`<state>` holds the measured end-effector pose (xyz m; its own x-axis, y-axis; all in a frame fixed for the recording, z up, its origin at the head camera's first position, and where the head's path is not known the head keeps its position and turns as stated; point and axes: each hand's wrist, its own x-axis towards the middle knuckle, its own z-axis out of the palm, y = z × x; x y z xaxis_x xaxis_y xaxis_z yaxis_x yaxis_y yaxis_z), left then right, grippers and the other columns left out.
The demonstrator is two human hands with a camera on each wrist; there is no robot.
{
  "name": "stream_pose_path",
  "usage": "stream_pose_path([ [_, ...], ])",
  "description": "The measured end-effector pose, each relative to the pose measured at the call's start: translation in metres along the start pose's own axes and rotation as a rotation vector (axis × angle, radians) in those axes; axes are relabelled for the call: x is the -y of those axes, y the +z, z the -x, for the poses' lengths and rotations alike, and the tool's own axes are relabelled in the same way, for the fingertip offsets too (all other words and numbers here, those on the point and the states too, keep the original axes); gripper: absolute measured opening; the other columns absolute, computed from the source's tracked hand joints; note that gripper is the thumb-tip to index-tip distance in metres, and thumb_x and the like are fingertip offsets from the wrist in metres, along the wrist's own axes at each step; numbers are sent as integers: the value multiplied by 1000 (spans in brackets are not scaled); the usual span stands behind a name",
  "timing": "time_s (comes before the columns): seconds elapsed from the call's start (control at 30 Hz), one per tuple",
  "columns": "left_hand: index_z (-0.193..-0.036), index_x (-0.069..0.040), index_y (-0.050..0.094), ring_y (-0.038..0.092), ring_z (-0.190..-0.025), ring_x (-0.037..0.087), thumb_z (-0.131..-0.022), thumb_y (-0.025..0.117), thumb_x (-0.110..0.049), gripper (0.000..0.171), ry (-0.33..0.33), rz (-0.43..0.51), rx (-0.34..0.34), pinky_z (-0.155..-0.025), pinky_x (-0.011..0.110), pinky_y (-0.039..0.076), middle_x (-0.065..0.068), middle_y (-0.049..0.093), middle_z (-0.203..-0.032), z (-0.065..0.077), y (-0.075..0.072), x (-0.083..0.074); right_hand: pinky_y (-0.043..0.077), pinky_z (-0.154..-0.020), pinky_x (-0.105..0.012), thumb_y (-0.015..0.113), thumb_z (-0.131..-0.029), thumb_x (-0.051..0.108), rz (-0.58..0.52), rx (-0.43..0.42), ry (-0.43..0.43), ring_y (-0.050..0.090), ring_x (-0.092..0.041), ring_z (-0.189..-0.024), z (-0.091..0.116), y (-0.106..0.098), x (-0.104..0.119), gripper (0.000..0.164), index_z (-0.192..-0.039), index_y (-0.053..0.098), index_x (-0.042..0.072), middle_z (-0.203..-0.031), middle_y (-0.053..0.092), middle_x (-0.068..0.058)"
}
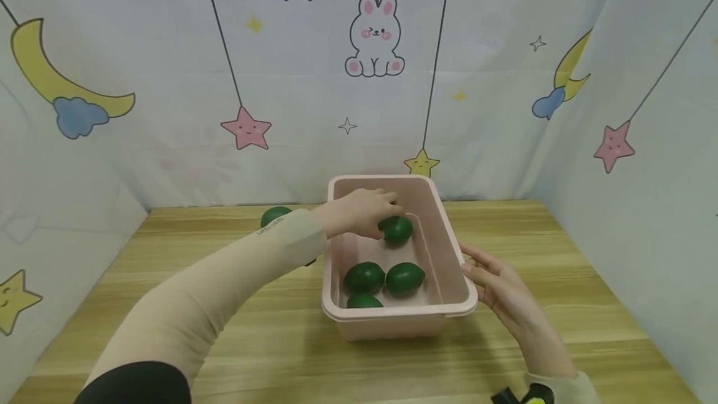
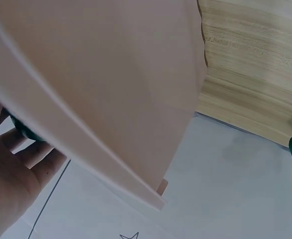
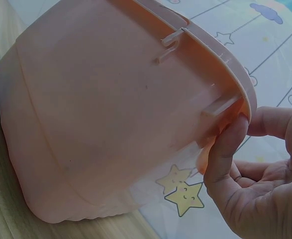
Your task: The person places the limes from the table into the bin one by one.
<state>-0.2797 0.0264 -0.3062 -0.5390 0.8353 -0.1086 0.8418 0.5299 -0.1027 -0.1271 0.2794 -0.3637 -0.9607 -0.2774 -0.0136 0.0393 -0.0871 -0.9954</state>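
Note:
A pink plastic bin [image 1: 392, 324] stands in the middle of the wooden table. Three dark green limes, one of them this lime [image 1: 405, 279], lie at its near end. Reaching in over the left rim, my left hand [image 1: 367, 211] has its fingers around a lime [image 1: 397, 230] toward the far end. In the left wrist view the bin's rim partly hides that lime [image 2: 24, 128] and the fingers. My right hand [image 3: 265, 174] pinches the bin's right rim between thumb and fingers, as the right wrist view shows.
Another lime [image 1: 275, 214] rests on the table [image 1: 252, 341] left of the bin, partly behind my left sleeve [image 1: 224, 273]. A patterned white cloth [image 1: 314, 92] hangs behind the table and along both sides.

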Motion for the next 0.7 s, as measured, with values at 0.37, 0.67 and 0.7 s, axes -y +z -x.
stream_pose_path([
  [0.37, -134, -23, 54, 51, -102, 15, -84, 72, -30, 54, -26, 37, 9, -84, 30, 50, 0, 54, -118, 3, -1, -3, 55, -81, -21, 47, -99, 10, 1, 0, 6, 62, -5, -89, -1, 1, 0, 62, -149, 15, -9, -99, 59, 3],
  [0.67, -135, -21, 55, 55, -106, 19, -88, 69, -30, 50, -26, -11, -20, -84, 34, 54, 2, 56, -123, 3, -8, -5, 55, -81, -20, 47, -99, 10, 6, -8, 0, 62, -5, -90, 0, 1, 0, 62, -148, 15, -10, -99, 58, 3],
  [0.7, -136, -21, 54, 55, -107, 19, -88, 68, -29, 51, -30, -11, -19, -84, 34, 54, 2, 56, -124, 4, -9, -5, 55, -81, -21, 48, -99, 10, 6, -9, 2, 62, -5, -90, 0, 1, 0, 62, -148, 16, -10, -100, 58, 3],
])
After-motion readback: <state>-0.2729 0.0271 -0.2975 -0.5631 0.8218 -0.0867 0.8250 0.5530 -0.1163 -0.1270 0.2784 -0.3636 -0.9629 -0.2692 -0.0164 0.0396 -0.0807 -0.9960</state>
